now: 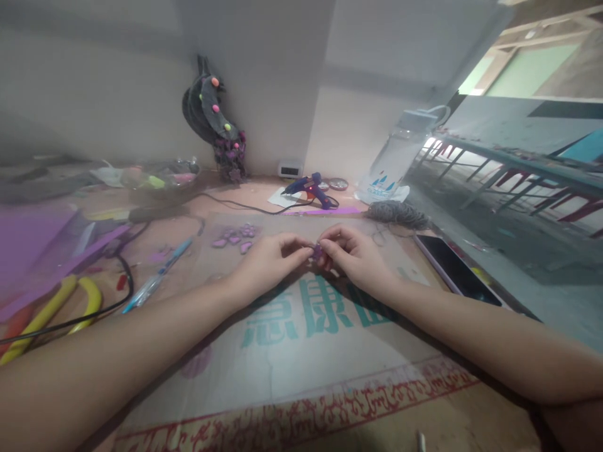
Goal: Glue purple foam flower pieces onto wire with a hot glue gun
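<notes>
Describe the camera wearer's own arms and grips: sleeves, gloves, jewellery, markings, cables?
Left forearm and right forearm: bare, no sleeve visible on either. Left grip and right grip: ordinary five-fingered human hands, ungloved. No ring, watch or bracelet seen. No markings or attached cables that I can make out; nail detail is too soft to tell.

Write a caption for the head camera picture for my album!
Left grip and right grip hold a small purple piece above a printed sheet, with a glue gun beyond.
</notes>
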{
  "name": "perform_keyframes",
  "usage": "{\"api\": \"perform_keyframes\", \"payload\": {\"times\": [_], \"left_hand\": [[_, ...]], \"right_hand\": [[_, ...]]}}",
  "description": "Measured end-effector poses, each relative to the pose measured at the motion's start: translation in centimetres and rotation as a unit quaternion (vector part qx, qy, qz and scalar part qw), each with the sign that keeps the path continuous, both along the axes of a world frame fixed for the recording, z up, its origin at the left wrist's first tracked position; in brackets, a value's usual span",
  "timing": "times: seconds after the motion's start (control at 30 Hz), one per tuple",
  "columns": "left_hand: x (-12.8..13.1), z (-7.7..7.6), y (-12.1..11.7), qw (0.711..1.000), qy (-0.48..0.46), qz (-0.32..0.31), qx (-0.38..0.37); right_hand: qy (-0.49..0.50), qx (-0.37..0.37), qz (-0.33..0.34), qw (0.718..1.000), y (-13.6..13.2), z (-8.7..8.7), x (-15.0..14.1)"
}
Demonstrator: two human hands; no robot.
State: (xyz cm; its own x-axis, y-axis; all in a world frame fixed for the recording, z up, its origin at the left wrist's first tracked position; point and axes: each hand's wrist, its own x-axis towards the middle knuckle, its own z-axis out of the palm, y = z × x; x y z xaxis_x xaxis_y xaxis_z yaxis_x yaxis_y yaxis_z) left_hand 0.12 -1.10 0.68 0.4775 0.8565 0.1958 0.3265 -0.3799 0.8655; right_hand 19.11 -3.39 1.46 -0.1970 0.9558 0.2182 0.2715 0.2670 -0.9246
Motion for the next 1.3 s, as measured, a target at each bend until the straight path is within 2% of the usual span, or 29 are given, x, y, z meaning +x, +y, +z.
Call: {"api": "perform_keyframes", "payload": {"times": [0.33,0.67,0.97,1.17,1.3], "left_hand": [[-0.01,0.31,-0.31,1.0,-0.008,-0.023,0.005],[0.01,0.67,-0.45,0.997,0.048,0.0,0.067],[-0.04,0.8,-0.44,0.997,0.049,0.007,0.064],[-0.13,0.51,-0.33,0.997,0.031,0.015,0.076],[-0.11,0.43,-0.34,0.996,0.034,0.017,0.079]], "right_hand": [[0.002,-0.024,0.014,1.0,0.09,0.14,-0.2],[-0.005,-0.019,0.029,0.999,0.03,-0.01,-0.19],[0.0,-0.028,0.022,0.999,-0.06,-0.02,-0.03],[0.013,-0.057,0.069,0.996,-0.18,0.02,-0.1],[0.025,-0.075,0.077,0.994,-0.25,0.18,-0.17]]}}
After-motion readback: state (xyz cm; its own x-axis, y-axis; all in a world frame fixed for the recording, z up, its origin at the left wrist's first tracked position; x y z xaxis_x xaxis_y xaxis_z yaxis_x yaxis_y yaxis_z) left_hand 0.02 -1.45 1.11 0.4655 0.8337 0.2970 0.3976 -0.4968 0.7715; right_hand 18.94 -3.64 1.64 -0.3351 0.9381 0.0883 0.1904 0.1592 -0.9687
